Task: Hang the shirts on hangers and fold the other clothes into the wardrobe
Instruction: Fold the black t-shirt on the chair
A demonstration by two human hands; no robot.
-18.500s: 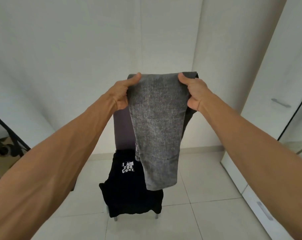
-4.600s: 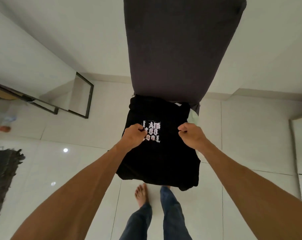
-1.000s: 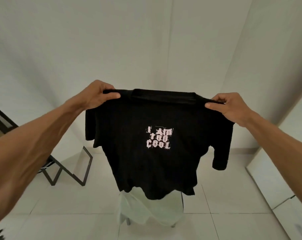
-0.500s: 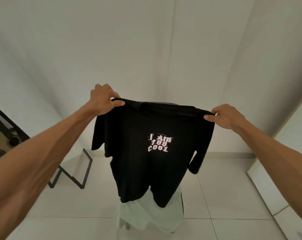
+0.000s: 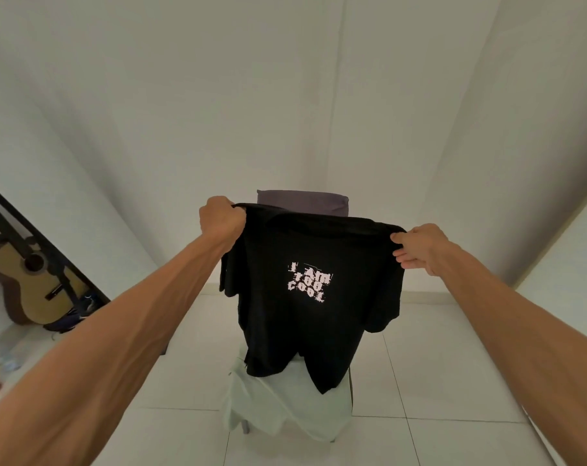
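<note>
I hold a black T-shirt (image 5: pixel 305 324) with a white print up in front of me, spread by its shoulders. My left hand (image 5: pixel 220 217) grips the left shoulder seam in a fist. My right hand (image 5: pixel 419 247) pinches the right shoulder, thumb on top. The shirt hangs down over a chair (image 5: pixel 302 201) with a dark grey backrest. A pale mint garment (image 5: pixel 285 405) lies on the chair seat beneath the shirt's hem. No hanger is in view.
White walls meet in a corner behind the chair. A guitar (image 5: pixel 23 284) leans at the left beside a black metal frame (image 5: pixel 43 250). White wardrobe panels (image 5: pixel 560 250) stand at the right. The floor is white tile.
Both hands have come lower with the shirt, so the chair's backrest now shows above the collar. The shirt's hem has dropped onto the pale garment.
</note>
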